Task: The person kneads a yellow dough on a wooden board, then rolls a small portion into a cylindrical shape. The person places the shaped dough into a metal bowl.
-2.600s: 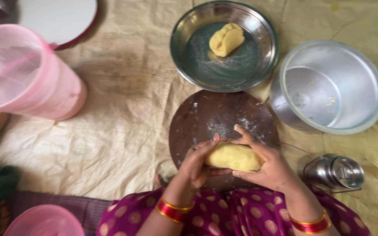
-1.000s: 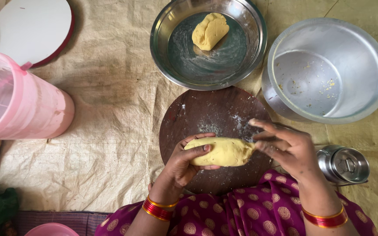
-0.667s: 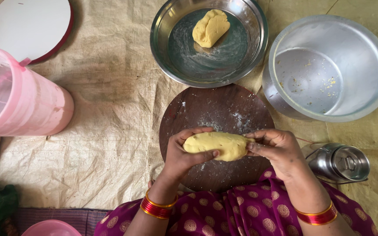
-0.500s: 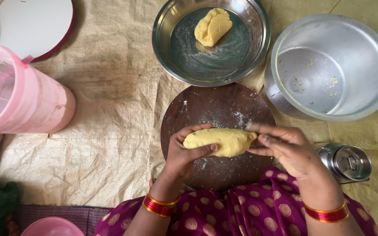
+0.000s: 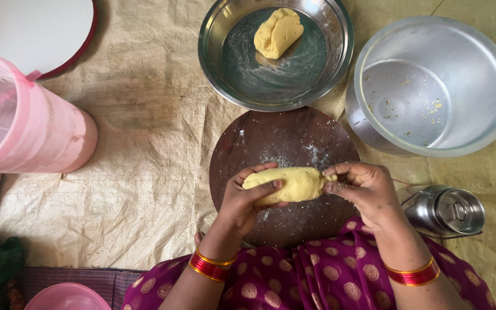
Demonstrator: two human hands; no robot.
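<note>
Holding the log of yellow dough (image 5: 291,183) up off the round wooden board (image 5: 285,143), I had both hands on it at once — the left hand (image 5: 247,198) cupped under the left end with the thumb laid across the front, its grip closed on the dough, and the right hand (image 5: 363,186) pinching the other end between fingertips, grip likewise clenched on the dough. The log hung lengthwise just above the floured, dark board, clear of its surface as far as I could tell.

Beyond the board sat a steel plate (image 5: 219,51) with a second, folded lump of dough (image 5: 278,33) on it; to the right, an aluminium pot (image 5: 492,109) held only crumbs, and a small steel lidded container (image 5: 452,211) stood near my right wrist. A pink plastic jug (image 5: 35,132) stood well off to the left on the tan floor sheet (image 5: 133,172).

My worry was the pinch on the right — a soft log held by its ends could stretch and tear in the middle, I judged, and the loose half would drop onto the board or, worse, my lap. A sweep of the right elbow could also tip that little container.
</note>
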